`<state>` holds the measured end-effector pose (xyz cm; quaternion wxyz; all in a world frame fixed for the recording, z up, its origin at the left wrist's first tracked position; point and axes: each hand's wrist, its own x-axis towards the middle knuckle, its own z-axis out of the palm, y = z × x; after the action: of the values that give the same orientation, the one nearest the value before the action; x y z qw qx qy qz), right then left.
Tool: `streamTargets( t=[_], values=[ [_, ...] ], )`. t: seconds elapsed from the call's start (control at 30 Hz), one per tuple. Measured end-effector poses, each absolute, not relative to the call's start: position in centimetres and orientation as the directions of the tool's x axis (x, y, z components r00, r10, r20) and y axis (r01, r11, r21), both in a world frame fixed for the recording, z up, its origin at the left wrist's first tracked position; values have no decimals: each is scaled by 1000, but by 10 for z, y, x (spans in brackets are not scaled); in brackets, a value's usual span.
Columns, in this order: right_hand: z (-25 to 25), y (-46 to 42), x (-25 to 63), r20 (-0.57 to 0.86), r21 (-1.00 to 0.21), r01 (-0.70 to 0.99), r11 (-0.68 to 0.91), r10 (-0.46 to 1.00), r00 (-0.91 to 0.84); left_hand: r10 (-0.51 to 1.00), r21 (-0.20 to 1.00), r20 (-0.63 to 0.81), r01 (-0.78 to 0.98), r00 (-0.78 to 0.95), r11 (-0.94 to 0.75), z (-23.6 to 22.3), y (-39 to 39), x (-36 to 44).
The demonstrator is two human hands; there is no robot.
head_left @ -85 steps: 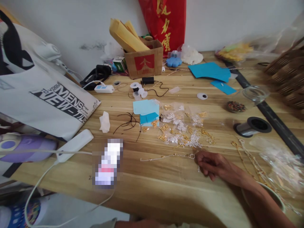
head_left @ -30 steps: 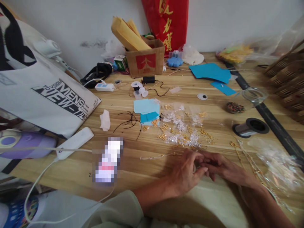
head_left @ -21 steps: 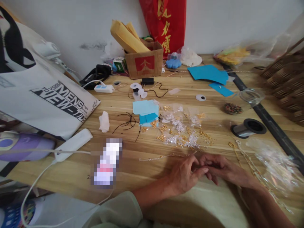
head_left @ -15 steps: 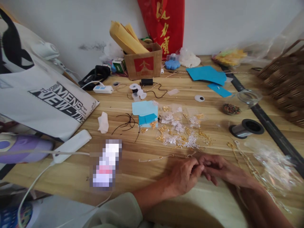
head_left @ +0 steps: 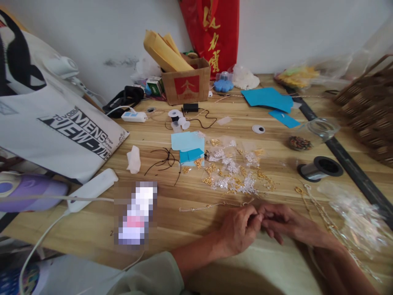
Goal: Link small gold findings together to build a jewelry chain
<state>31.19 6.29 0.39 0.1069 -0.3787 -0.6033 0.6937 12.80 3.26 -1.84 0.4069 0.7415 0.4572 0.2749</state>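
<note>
My left hand (head_left: pixel 241 227) and my right hand (head_left: pixel 284 221) meet at the fingertips, low over the wooden table. Both are closed in a pinch, and whatever sits between the fingers is too small or hidden to make out. A thin chain (head_left: pixel 211 206) with small gold beads lies on the table, its right end reaching the knuckles of my left hand. Just beyond the hands are small piles of silver beads (head_left: pixel 248 183) and gold beads (head_left: pixel 236 185), with clear bags of findings (head_left: pixel 229 153) behind them. Longer chains (head_left: pixel 321 211) lie right of my right hand.
A phone (head_left: pixel 138 213) lies left of my left arm, near a white power strip (head_left: pixel 93 190). To the right stand a wire spool (head_left: pixel 321 169) and a clear jar of beads (head_left: pixel 315 133). Blue cards (head_left: pixel 188 141), a cardboard box (head_left: pixel 187 84) and a woven basket (head_left: pixel 368 106) are farther off.
The camera view has shifted very slightly. My hands stay pinched together in nearly the same place, with only a small movement of the fingers.
</note>
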Motion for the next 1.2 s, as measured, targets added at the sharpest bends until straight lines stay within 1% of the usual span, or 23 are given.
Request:
streamTargets(
  t=[0.17,0.4,0.57,0.8,1.03,1.2],
  values=[
    [7,63,308,-395,-917,324,-232,629,-670,912,855,31,461,409,-236,-19,32,129],
    [0,64,309,-403,-915,302,-267,640,-654,934,860,16,471,357,-195,-20,33,132],
    [-3,63,310,-389,-921,296,-255,662,-641,945,872,27,454,327,-182,-23,32,133],
    [-1,62,306,-392,-920,273,-282,672,-628,945,886,-17,443,326,-137,-14,34,130],
    [-3,62,308,-385,-923,282,-262,662,-643,947,848,-31,511,319,-145,-5,37,129],
    [-1,63,310,-361,-933,263,-247,674,-645,939,796,2,567,344,-210,4,43,131]
  ],
)
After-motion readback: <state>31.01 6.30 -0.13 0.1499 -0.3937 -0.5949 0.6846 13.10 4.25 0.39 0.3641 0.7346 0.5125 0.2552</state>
